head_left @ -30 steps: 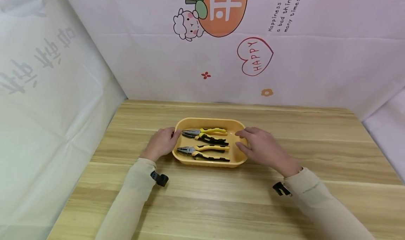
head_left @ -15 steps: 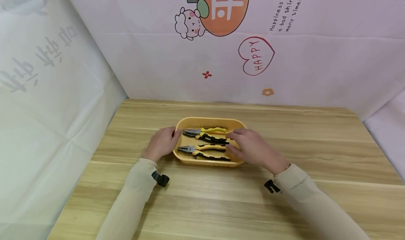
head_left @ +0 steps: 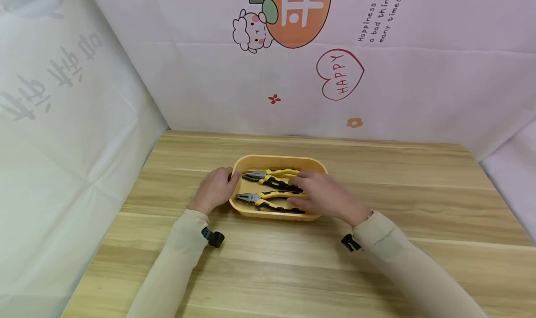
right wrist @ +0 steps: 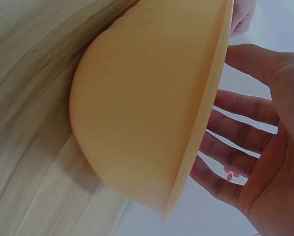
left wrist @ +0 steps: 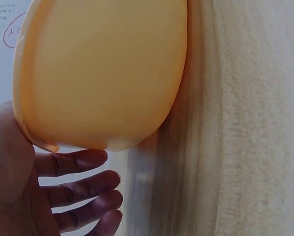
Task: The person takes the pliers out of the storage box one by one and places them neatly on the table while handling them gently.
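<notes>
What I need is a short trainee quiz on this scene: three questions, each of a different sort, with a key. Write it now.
1. Multiple choice: How many pairs of pliers lie in the tray?
A) One
B) Two
C) Four

2. Fill in: In the head view, the right hand hides part of the pliers' ____.

3. True or false: The pliers' metal heads point toward the right hand.

Key
1. B
2. Handles
3. False; they point toward the left hand, which holds the tray's left end.
</notes>
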Demonstrator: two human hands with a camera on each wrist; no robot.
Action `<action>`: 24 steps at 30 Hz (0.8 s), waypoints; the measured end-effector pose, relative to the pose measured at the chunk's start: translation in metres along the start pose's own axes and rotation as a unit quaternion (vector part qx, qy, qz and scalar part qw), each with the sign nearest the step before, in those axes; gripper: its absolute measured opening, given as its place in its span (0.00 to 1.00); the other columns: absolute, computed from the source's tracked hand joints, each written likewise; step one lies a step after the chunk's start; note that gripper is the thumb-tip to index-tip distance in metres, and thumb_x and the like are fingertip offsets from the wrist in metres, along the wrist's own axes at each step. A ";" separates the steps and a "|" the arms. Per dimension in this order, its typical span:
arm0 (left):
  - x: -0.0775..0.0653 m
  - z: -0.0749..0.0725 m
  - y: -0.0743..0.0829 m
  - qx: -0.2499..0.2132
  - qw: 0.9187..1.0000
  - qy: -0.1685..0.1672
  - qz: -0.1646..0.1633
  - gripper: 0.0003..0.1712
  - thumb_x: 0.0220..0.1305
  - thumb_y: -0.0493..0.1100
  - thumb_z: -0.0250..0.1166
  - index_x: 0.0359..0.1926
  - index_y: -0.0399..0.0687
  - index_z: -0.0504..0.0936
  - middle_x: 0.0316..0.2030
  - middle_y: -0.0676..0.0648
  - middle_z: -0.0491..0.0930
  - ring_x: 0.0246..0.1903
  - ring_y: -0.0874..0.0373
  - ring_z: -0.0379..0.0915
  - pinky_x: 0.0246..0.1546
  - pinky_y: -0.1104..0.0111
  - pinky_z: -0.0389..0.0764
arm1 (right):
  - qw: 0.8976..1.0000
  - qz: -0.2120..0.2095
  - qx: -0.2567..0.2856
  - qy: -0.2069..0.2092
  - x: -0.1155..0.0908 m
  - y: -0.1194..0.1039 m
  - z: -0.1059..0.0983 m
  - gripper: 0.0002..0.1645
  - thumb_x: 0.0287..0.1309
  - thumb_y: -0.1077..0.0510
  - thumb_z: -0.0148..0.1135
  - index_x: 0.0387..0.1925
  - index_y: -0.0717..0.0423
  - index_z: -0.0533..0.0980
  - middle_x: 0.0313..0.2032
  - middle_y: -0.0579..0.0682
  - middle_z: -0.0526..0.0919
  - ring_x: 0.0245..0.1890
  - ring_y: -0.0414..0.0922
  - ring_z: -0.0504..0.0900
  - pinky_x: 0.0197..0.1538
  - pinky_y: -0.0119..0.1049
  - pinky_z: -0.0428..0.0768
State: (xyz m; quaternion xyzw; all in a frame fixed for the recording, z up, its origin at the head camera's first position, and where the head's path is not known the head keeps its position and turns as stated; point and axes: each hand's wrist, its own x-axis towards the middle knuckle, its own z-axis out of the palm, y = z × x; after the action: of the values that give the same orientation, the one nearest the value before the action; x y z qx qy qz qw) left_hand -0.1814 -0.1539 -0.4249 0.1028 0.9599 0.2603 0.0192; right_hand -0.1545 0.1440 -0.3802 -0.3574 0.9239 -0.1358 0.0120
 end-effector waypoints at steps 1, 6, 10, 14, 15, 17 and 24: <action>0.000 0.000 0.000 0.001 1.000 0.000 0.000 0.24 0.81 0.52 0.48 0.28 0.46 0.74 0.24 0.46 0.72 0.24 0.52 0.68 0.27 0.62 0.67 | 1.000 0.001 -0.001 -0.005 0.002 -0.001 0.000 0.27 0.63 0.45 0.71 0.56 0.58 0.81 0.49 0.53 0.84 0.45 0.48 0.83 0.47 0.46 0.82; -0.001 0.000 0.001 0.005 1.000 -0.001 0.002 0.24 0.81 0.52 0.48 0.27 0.46 0.74 0.24 0.46 0.72 0.24 0.52 0.67 0.27 0.62 0.67 | 0.999 0.018 -0.003 -0.040 0.011 -0.007 0.001 0.30 0.62 0.42 0.71 0.58 0.57 0.80 0.55 0.55 0.82 0.53 0.52 0.82 0.54 0.48 0.80; -0.001 0.000 0.002 0.003 1.000 0.001 0.001 0.24 0.81 0.52 0.48 0.27 0.46 0.74 0.23 0.46 0.71 0.24 0.52 0.67 0.27 0.62 0.67 | 0.998 0.012 -0.014 -0.058 0.018 -0.010 0.004 0.32 0.62 0.41 0.70 0.58 0.57 0.80 0.56 0.57 0.82 0.53 0.53 0.82 0.53 0.49 0.80; -0.001 0.000 0.001 0.000 1.000 0.001 -0.002 0.24 0.81 0.52 0.48 0.27 0.46 0.74 0.23 0.46 0.71 0.23 0.52 0.67 0.26 0.62 0.67 | 0.998 0.004 -0.019 -0.062 0.023 -0.013 0.009 0.33 0.60 0.41 0.72 0.58 0.58 0.80 0.55 0.57 0.82 0.51 0.53 0.83 0.53 0.50 0.80; -0.001 0.000 0.001 -0.001 1.000 0.001 -0.003 0.24 0.81 0.52 0.48 0.27 0.46 0.74 0.23 0.46 0.71 0.23 0.52 0.67 0.26 0.62 0.67 | 0.998 0.004 -0.020 -0.064 0.024 -0.014 0.010 0.33 0.60 0.41 0.72 0.58 0.57 0.80 0.55 0.57 0.82 0.51 0.53 0.83 0.54 0.50 0.80; -0.001 0.001 0.001 -0.003 1.000 0.000 -0.006 0.23 0.81 0.52 0.48 0.27 0.46 0.74 0.22 0.46 0.71 0.22 0.52 0.67 0.25 0.62 0.67 | 0.997 0.006 -0.020 -0.068 0.025 -0.015 0.013 0.33 0.59 0.41 0.73 0.58 0.57 0.80 0.56 0.56 0.82 0.52 0.53 0.83 0.55 0.51 0.78; -0.001 0.001 0.002 -0.007 1.000 0.000 -0.015 0.23 0.80 0.53 0.48 0.28 0.47 0.74 0.22 0.47 0.72 0.22 0.53 0.67 0.25 0.63 0.67 | 0.997 0.017 -0.022 -0.077 0.028 -0.016 0.019 0.33 0.56 0.42 0.76 0.58 0.54 0.81 0.53 0.52 0.83 0.51 0.49 0.82 0.56 0.51 0.77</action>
State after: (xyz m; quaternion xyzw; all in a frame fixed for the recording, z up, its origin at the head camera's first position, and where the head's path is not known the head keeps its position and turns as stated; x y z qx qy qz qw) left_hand -0.1800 -0.1522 -0.4246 0.0883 0.9594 0.2668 0.0241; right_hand -0.1624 0.1098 -0.3928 -0.3507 0.9292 -0.0875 0.0773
